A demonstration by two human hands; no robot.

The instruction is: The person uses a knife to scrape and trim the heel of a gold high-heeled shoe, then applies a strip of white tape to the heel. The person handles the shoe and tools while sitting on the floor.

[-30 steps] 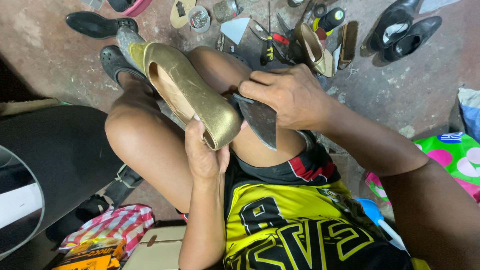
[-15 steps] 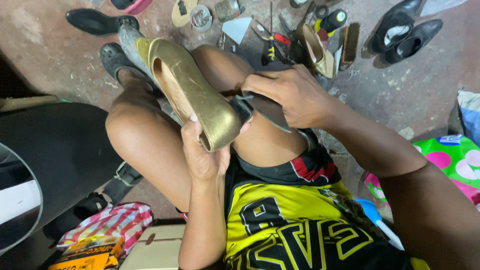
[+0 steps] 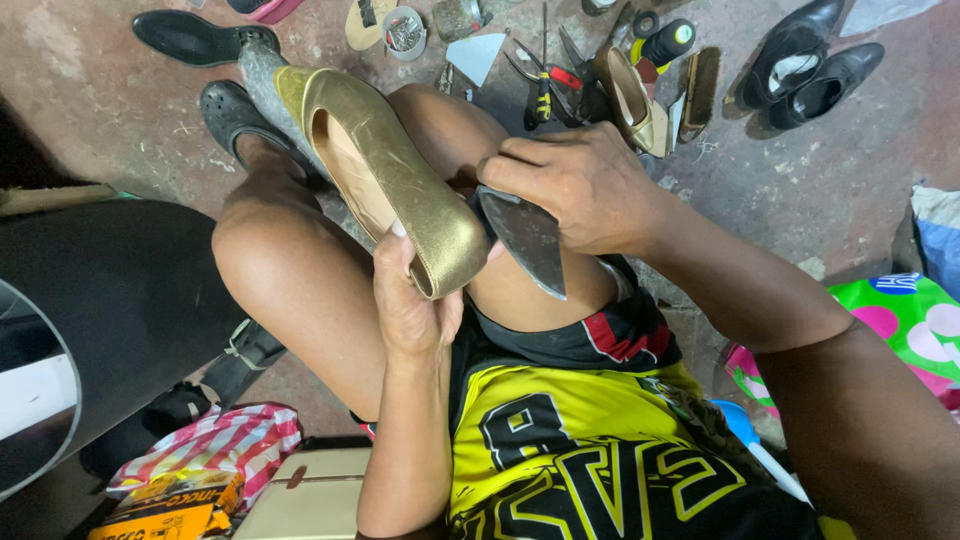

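At frame centre, left hand [image 3: 415, 305] has a closed grip on the toe of the gold flat shoe [image 3: 385, 175], propped over the knees. Right hand [image 3: 580, 185] grips a broad knife [image 3: 530, 245] at the toe edge. Judged step: trimming the sole; next move needs a steady, shallow blade angle.

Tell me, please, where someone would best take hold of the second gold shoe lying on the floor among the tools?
Probably at the second gold shoe by its open mouth, coming from above: the opening faces up and gives an edge to pinch, while pliers and a brush crowd its sides.
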